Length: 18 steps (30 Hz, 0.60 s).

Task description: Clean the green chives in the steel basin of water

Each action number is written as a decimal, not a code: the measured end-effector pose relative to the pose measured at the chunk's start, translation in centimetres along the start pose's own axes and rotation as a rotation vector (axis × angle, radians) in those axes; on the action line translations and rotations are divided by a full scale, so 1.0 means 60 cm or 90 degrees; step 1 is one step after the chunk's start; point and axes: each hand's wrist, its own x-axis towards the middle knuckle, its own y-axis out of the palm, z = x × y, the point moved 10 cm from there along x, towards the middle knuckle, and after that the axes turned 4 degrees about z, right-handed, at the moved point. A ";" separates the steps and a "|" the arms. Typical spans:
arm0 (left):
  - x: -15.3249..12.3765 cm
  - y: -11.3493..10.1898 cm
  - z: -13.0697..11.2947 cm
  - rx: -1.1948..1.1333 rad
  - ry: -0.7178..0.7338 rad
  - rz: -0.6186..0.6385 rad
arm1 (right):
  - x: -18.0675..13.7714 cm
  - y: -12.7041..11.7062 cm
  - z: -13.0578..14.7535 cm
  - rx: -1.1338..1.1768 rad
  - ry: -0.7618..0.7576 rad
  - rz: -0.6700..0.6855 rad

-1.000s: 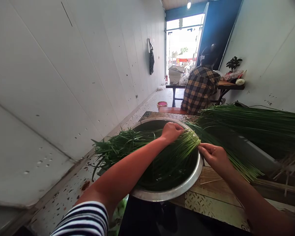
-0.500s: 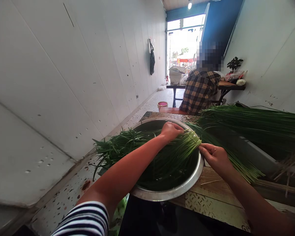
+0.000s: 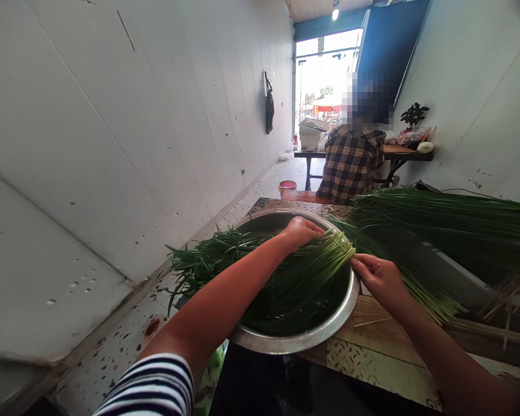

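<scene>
A bundle of long green chives (image 3: 294, 271) lies across a large steel bowl (image 3: 329, 329), leaf tips hanging over its left rim. My left hand (image 3: 302, 230) is closed around the bundle near the pale cut ends. My right hand (image 3: 378, 276) rests at the bowl's right rim, fingers pinched at those cut ends (image 3: 345, 252). Whether it grips single stalks I cannot make out.
A big heap of chives (image 3: 450, 222) lies on the wooden table (image 3: 372, 341) to the right. A person in a plaid shirt (image 3: 351, 164) sits ahead with their back to me at another table (image 3: 405, 151). A pink bucket (image 3: 286, 186) stands on the floor. A white wall runs along the left.
Almost nothing has moved. My hands stay on the chive bundle; the view has shifted slightly.
</scene>
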 end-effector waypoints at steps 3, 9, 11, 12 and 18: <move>-0.013 0.006 -0.027 0.063 0.050 0.045 | 0.000 -0.001 0.003 -0.001 -0.012 -0.010; -0.010 -0.010 -0.043 0.232 0.111 0.083 | 0.001 -0.004 0.013 -0.050 -0.041 -0.020; 0.005 -0.039 -0.035 0.335 0.110 -0.026 | 0.001 -0.003 0.013 -0.073 -0.046 -0.006; 0.011 -0.049 -0.030 0.401 0.104 -0.072 | 0.001 -0.001 0.012 -0.078 -0.047 0.003; 0.035 -0.040 0.005 0.651 0.070 -0.098 | 0.001 -0.003 0.012 -0.081 -0.031 0.006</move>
